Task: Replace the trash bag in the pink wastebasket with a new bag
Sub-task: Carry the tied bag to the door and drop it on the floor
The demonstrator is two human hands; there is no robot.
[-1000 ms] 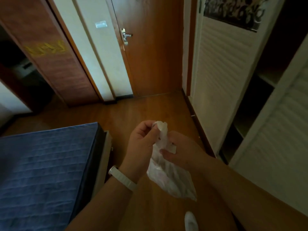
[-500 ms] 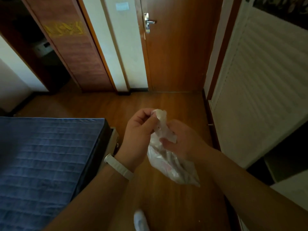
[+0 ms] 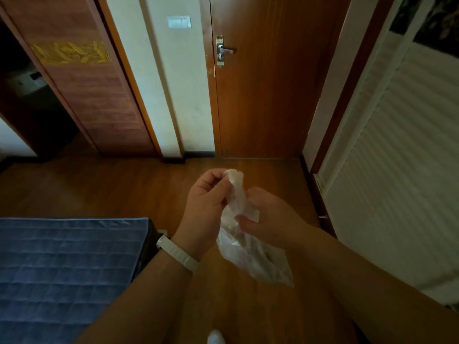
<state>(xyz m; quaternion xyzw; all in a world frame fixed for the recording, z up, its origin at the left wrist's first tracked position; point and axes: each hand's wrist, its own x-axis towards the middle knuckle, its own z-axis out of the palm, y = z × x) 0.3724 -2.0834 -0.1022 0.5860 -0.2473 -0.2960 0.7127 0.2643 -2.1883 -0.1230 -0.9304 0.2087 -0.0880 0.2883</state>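
While we face the closed wooden door (image 3: 260, 95), the blue bed (image 3: 62, 269) lies down and to the left of it, and our crumpled white bag (image 3: 250, 254) hangs in the air in front of it. Our left hand (image 3: 203, 207) pinches the bag's twisted top, and our right hand (image 3: 268, 219) grips it just below. A white band (image 3: 177, 254) circles the left wrist.
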